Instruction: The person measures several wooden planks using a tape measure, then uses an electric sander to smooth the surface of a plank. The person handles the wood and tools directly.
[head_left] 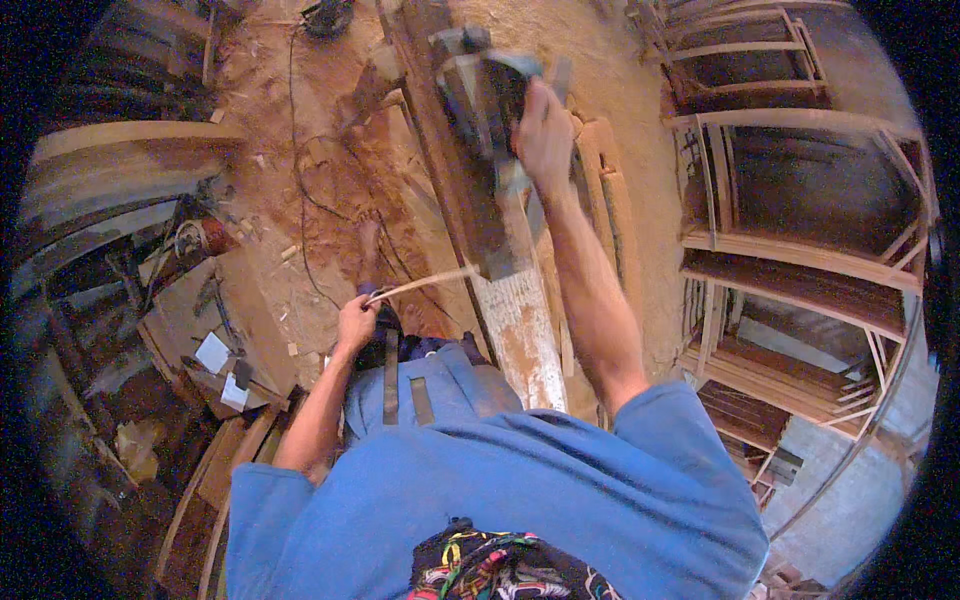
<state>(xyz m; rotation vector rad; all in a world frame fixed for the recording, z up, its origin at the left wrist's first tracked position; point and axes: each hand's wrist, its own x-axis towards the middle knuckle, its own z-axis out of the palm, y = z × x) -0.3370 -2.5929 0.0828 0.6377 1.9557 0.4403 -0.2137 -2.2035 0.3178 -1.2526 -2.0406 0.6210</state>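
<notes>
My right hand (548, 145) is wrapped round the handle of a teal and dark handheld power tool (490, 105), blurred by motion; its exact kind is hard to make out. The tool is over the far part of a long wooden beam, whose near end (525, 340) shows worn white paint. Lower and to the left, my left hand (357, 322) pinches one end of a thin pale strip (425, 282), apparently wood. The strip's other end reaches the left edge of the beam, beside a dark flat patch.
Sawdust and wood scraps cover the floor (270, 150), where a dark cord (300, 200) winds. Wooden frames (800, 120) stack along the right. A cluttered wooden bench (215, 330) stands left, and pale timber pieces (605, 200) lie right of the beam.
</notes>
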